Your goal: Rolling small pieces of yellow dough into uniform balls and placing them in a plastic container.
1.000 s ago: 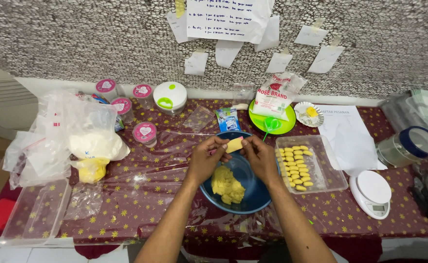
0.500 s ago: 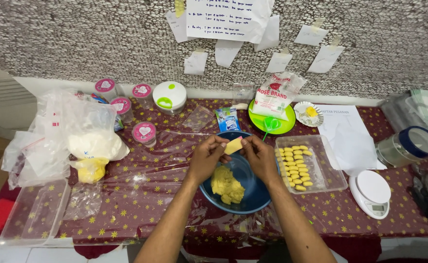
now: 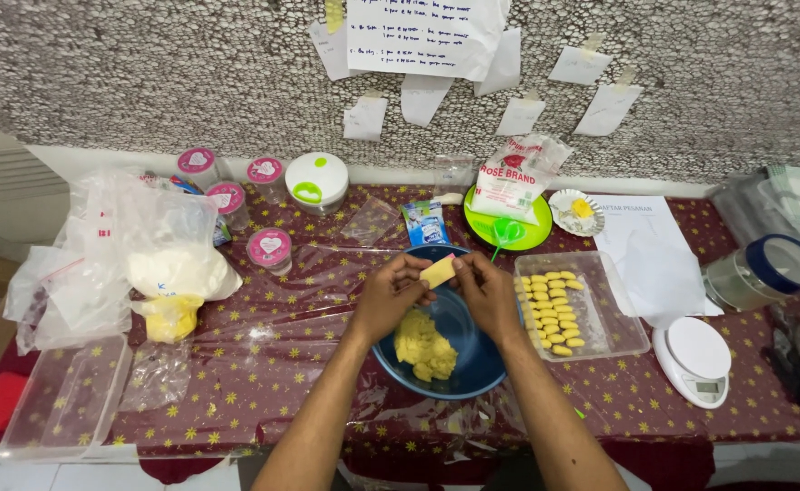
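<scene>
Dough piece (image 3: 439, 270) sat pinched between our left hand (image 3: 389, 295) and right hand (image 3: 488, 293), both grips narrow, above the blue bowl (image 3: 472, 364); squeezing harder risked deforming it.

"Where's the camera?"

"On the person's head, looking steeply down along both forearms at the table (image 3: 263, 382), facing the speckled wall (image 3: 145, 73)."

"Close?"

"Near enough that the arms fill the lower frame, wide enough to take in the whole tabletop. It's the only view."
</scene>
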